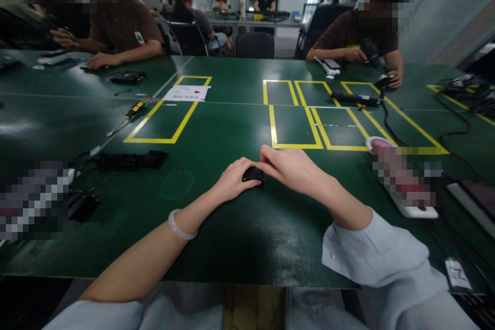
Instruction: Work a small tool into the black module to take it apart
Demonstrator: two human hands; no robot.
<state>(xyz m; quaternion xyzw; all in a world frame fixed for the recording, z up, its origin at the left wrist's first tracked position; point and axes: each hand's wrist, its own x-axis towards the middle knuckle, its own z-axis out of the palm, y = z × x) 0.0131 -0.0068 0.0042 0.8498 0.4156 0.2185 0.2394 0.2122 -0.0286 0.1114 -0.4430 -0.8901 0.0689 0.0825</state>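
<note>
A small glossy black object with rounded edges is just above or on the green table, near the middle of the view; its exact kind does not show. My left hand grips it from the left, thumb along the near side and fingers over the far side. Close against its right end, my right hand has thumb and index finger pinched together at the object's upper right corner. Whether something small sits in that pinch is hidden.
Yellow tape rectangles mark the table ahead. A yellow-black screwdriver and black parts lie left. To the right are a white-edged case, a black electric screwdriver and cables. Across the table, a co-worker holds a power tool.
</note>
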